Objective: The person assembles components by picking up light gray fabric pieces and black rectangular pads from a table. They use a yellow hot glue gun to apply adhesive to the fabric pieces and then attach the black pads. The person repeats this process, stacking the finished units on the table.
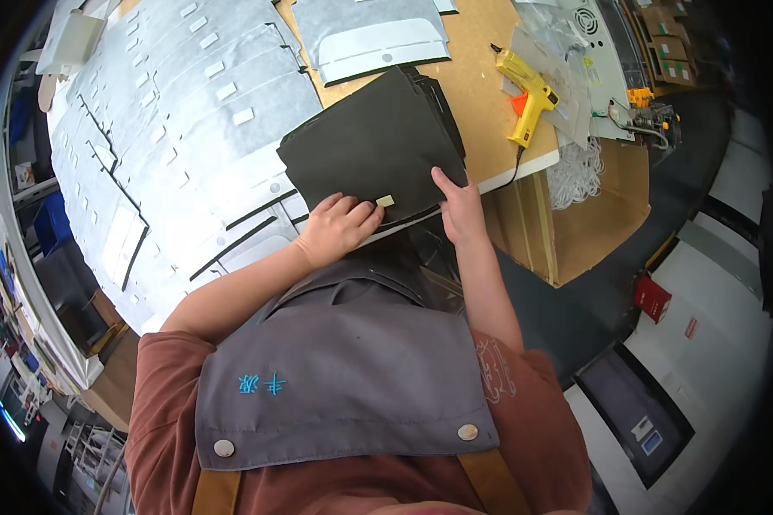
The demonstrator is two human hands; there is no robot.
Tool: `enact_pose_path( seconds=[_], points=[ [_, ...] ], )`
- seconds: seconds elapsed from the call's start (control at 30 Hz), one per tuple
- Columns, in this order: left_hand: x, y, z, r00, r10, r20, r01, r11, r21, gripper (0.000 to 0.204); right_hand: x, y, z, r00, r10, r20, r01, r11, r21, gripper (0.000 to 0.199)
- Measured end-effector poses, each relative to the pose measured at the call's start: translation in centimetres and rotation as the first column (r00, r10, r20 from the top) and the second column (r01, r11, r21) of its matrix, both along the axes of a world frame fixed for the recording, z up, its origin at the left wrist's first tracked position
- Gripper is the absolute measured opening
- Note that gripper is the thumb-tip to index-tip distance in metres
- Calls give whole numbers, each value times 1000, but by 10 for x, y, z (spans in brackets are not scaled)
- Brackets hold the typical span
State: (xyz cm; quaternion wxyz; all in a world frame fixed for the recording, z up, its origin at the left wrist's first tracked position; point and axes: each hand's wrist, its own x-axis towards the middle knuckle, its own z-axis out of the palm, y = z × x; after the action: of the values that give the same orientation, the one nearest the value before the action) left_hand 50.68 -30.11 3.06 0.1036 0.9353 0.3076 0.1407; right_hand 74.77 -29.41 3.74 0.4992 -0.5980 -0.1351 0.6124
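A stack of black flat sheets (369, 137) lies at the near edge of the table, its layers fanned slightly at the far right corner. My left hand (339, 227) is closed over the stack's near edge, the fingers bent on the top sheet; where its thumb grips is hard to make out. Beside those fingertips a small pale yellow tag (385, 201) sits on the top sheet. At the right near corner, my right hand (461, 210) grips the stack, thumb on top and the other fingers mostly hidden underneath.
White panels with small pale tabs (206, 94) cover the table's left side; another white-and-grey panel (382, 47) lies beyond the stack. A yellow glue gun (528, 96) with a cord rests on the right. Below stands a cardboard box (605, 215) holding white cord (575, 176).
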Motion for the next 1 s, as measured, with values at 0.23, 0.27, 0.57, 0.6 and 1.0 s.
enact_pose_path(
  seconds=[0.23, 0.27, 0.57, 0.6, 1.0],
  points=[
    [15, 1, 10, 997, -44, 67, 48, 997, -59, 34, 68, -19, -36, 549, 177, 817, -109, 984, -140, 36],
    [17, 9, 19, 989, -41, 144, 49, 997, -53, 33, 89, -15, -40, 473, 123, 873, -79, 992, -96, 37],
    [23, 198, 1, 932, 321, 170, -292, 940, -178, 20, 176, 85, -61, 59, 394, 917, -2, 919, -395, 65],
    [22, 223, -9, 920, 355, 166, -329, 930, -167, 25, 176, 90, -63, 105, 426, 899, -7, 904, -427, 59],
    [34, 359, -59, 919, 387, 82, -380, 921, -90, 36, 182, 87, 3, 887, -288, 361, 244, 956, 164, 39]
  ],
)
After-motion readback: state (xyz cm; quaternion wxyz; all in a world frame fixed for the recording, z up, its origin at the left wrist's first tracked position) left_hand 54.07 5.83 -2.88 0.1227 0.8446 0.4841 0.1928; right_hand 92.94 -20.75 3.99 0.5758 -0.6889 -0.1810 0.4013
